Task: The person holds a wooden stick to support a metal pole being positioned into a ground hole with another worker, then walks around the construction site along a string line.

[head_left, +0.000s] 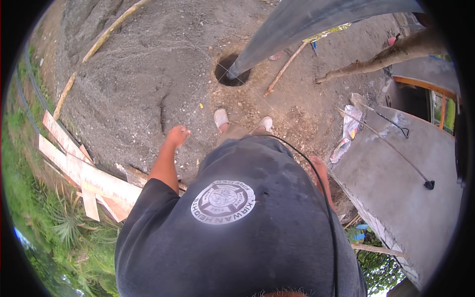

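A dark shirt (222,257) separates the hands (178,135); a pole (287,32) enters a hole (225,63).

Foot of the grey post (297,22) stands within the hole (222,67); its lowest end and the hole's bottom are lost in shadow. The post's upper end is cut off by the frame. The left hand (178,134) is too small to establish whether its curled fingers enclose anything. The right hand (317,163) is partly obscured beside the dark shirt (232,257); its grip cannot be determined. The shirt conceals most of the legs. The black cable (330,218) and the bare branch (381,60) both run out of view. A yellow speck (201,106) on the ground is unidentifiable.
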